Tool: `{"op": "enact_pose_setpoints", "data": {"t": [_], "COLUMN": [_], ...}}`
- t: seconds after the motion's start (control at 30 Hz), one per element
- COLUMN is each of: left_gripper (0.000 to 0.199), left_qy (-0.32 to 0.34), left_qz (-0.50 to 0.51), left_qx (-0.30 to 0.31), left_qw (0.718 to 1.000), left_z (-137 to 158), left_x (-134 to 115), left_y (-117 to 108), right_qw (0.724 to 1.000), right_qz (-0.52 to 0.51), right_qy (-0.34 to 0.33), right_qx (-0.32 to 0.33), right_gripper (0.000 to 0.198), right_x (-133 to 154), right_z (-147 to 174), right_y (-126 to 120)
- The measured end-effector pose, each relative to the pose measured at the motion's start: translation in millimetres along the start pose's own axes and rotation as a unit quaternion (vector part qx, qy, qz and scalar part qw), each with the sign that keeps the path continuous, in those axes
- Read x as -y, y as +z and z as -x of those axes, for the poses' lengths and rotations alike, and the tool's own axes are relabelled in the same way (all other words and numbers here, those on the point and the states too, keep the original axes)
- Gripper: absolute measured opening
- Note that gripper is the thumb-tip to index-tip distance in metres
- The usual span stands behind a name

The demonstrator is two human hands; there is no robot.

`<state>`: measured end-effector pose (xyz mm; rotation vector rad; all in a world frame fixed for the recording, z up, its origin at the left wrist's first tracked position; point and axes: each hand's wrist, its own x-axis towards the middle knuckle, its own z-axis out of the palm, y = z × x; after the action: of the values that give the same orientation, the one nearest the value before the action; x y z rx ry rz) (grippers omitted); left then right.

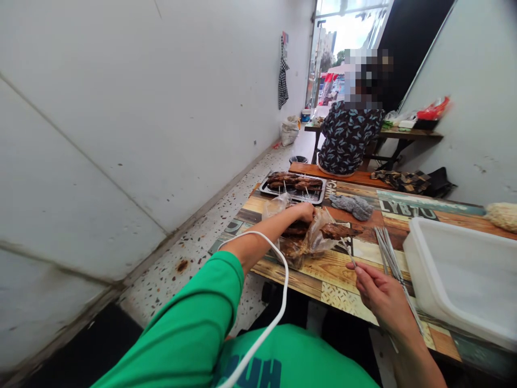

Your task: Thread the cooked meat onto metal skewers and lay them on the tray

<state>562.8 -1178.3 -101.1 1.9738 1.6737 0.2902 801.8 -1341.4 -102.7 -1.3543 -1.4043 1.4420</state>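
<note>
My right hand (382, 297) pinches a thin metal skewer (350, 254), whose front end points at a strip of dark brown meat (337, 231). The skewer's back end comes out below the hand. That meat sticks out of the right side of a clear plastic bag (317, 240), with more brown meat (294, 248) inside it. Over the top of the bag, my left hand (306, 212) is curled downward; whatever its fingers hold is hidden. Beside my right hand lies a bundle of metal skewers (388, 250).
A metal tray (321, 198) of skewered dark meat stands behind the bag. Grey gloves or cloth (352, 207) lie to its right. A white plastic tub (420, 269) fills the table's right side. A white cable (285, 280) crosses my left arm. Ahead, a person (350, 134) sits on a bench (311, 173).
</note>
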Motion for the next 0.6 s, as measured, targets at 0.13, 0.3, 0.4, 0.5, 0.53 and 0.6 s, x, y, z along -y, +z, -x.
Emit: {"op": "enact_pose_setpoints", "data": {"t": [0.13,0.3,0.4,0.5,0.53,0.6], "left_gripper": [0.027,0.028,0.025,0.026,0.026,0.027], "left_qy": [-0.01,0.008,0.012,-0.013,-0.028,-0.048], "left_qz": [-0.158,-0.187,-0.124,0.015,0.064,0.139], "left_qx": [0.002,-0.038,-0.078,-0.095,-0.093,-0.085], "left_qw": [0.987,0.982,0.989,0.995,0.993,0.985], "left_z": [13.1,31.5,39.8,46.0,47.8,51.2], "left_x": [-14.6,-15.8,-2.7,15.3,21.2,31.8], "left_y": [-14.9,-46.2,-66.8,-77.8,-78.1,-73.8], "right_qw": [1.0,1.0,1.0,0.999,0.999,0.999], "right_qz": [0.013,0.014,0.018,0.023,0.022,0.02], "right_qy": [-0.008,-0.002,-0.008,-0.014,-0.014,-0.014], "right_qx": [0.001,0.007,0.011,0.019,0.023,0.03], "right_gripper": [0.075,0.075,0.077,0.076,0.076,0.075], "right_x": [-1.2,0.1,2.4,5.5,6.6,8.6], "right_z": [0.8,1.4,1.5,2.3,2.9,4.1], "right_y": [-1.4,1.3,5.5,10.0,11.5,13.8]}}
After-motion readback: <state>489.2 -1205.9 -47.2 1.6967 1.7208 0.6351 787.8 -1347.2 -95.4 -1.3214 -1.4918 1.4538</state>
